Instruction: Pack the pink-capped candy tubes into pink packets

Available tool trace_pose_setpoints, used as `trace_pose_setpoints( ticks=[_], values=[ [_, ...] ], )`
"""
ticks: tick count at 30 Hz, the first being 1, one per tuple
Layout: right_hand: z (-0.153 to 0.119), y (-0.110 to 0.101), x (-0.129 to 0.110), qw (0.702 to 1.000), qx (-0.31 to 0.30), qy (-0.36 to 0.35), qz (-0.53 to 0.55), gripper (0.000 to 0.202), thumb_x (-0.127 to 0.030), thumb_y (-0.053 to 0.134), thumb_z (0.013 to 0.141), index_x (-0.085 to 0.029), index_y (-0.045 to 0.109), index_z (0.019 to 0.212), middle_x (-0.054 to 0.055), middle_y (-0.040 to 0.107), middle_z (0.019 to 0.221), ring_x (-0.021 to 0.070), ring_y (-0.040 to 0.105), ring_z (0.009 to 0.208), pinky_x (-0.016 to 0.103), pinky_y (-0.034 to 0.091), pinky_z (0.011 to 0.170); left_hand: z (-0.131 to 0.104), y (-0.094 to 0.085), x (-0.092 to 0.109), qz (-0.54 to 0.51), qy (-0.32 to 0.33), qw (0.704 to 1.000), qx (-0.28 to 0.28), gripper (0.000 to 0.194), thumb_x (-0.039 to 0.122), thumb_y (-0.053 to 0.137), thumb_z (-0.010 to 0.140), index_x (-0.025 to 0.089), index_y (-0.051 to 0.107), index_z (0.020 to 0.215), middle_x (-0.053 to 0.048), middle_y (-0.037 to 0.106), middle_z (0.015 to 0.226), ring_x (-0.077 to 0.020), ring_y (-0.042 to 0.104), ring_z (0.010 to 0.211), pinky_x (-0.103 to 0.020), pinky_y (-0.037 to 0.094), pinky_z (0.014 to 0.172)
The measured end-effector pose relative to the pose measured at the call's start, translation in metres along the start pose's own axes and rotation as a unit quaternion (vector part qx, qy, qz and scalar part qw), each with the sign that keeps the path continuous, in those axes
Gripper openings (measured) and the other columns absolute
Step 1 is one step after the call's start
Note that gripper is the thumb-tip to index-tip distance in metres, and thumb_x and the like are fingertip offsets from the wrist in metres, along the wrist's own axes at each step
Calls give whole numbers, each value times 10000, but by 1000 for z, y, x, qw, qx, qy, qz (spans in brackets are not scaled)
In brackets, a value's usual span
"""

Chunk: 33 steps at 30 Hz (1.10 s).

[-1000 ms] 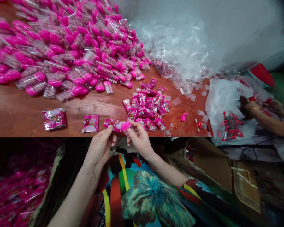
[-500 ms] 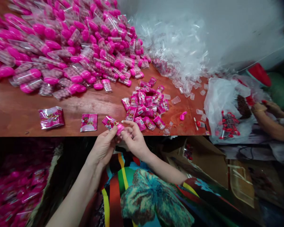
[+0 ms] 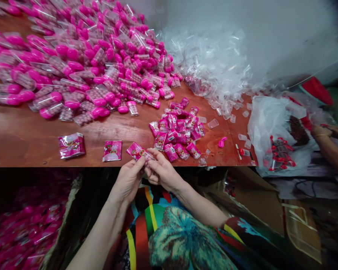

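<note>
Pinching printed sachet point(image 3: 134, 150) just beside packet heap point(image 3: 181, 129), fingers of left hand point(image 3: 129, 176) and right hand point(image 3: 163, 171) closed on it; we judge it light, pliant, slick, best held by edges.

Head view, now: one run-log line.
left hand: grip on printed pink wrapper | right hand: grip at wrapper's right end | wrapped packs: piled on table, beyond right hand

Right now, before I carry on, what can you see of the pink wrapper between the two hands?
The pink wrapper looks like thin, glossy plastic film with a colorful print. It slants down to the right at the front edge of the table. The left hand pinches its lower side; the right hand's fingers close on its right end, hiding that part. Whether it touches the table is unclear.
</note>
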State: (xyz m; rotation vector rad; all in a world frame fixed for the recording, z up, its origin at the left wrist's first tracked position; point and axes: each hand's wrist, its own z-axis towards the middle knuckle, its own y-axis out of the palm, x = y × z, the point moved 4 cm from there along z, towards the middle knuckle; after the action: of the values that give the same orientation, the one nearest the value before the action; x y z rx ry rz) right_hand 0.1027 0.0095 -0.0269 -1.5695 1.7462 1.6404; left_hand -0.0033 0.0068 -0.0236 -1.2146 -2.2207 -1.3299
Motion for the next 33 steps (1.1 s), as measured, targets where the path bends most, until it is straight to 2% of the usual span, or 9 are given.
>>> trace_pose_setpoints(
  ticks=[4,8,14,18,21,24,28,30,33],
  values=[
    [1,-6,-6,999,-14,-26,-38,588,-476,639,914,-258,323,1359,-92,587,666,46,397,382,173,310,394,-7,5,6,52,-12,996,-70,284,374,788,763,134,698,640,-86,670,661,-177,615,642,-284,511,642],
    [-2,-7,-5,995,-28,-48,-87,587,-464,651,908,-247,334,1352,-79,616,687,43,445,398,166,320,409,-6,1,10,14,16,1000,-9,256,395,820,721,159,719,734,-64,670,676,-168,597,611,-275,502,595],
    [6,-8,11,995,-28,-54,-77,588,-472,648,901,-244,326,1337,-91,610,658,59,502,392,175,371,421,-5,3,0,34,12,999,-10,391,427,835,700,162,572,585,24,536,518,-107,525,466,-243,471,531],
    [9,-11,13,995,-18,-39,-95,628,-525,635,888,-236,335,1358,-106,548,632,66,507,394,184,382,415,-4,4,-4,57,20,998,-5,313,411,819,721,140,676,783,-20,693,686,-114,570,481,-244,457,506],
    [2,-20,-9,984,17,-66,-163,589,-518,611,903,-220,387,1360,-77,577,658,68,505,412,197,391,429,-6,3,-1,67,42,997,-10,311,436,762,783,140,724,870,-78,759,825,-172,685,685,-276,514,670],
    [-10,-41,-52,945,140,-167,-245,575,-481,543,955,-232,342,1433,-15,658,785,74,509,452,222,413,470,-12,-12,9,112,90,988,53,358,460,741,791,150,753,971,-108,778,934,-201,710,825,-296,509,772],
    [-13,-44,-84,828,307,-250,-396,664,-425,471,1002,-224,178,1563,5,638,767,137,509,527,291,461,556,-22,-49,27,197,169,949,178,266,422,717,809,162,759,853,-59,751,782,-149,638,649,-256,464,654],
    [7,-20,-73,794,251,-238,-501,583,-410,439,1015,-218,292,1545,62,662,863,187,581,674,347,505,679,-26,-65,36,230,215,921,229,224,391,703,826,174,746,792,-26,714,728,-126,581,603,-235,432,611],
    [48,30,-36,725,84,-211,-650,454,-389,388,1031,-200,524,1421,150,625,1181,264,582,1019,417,486,889,-28,-75,47,267,247,894,262,201,374,690,834,187,759,861,-3,684,718,-126,539,567,-232,411,568]
  ],
)
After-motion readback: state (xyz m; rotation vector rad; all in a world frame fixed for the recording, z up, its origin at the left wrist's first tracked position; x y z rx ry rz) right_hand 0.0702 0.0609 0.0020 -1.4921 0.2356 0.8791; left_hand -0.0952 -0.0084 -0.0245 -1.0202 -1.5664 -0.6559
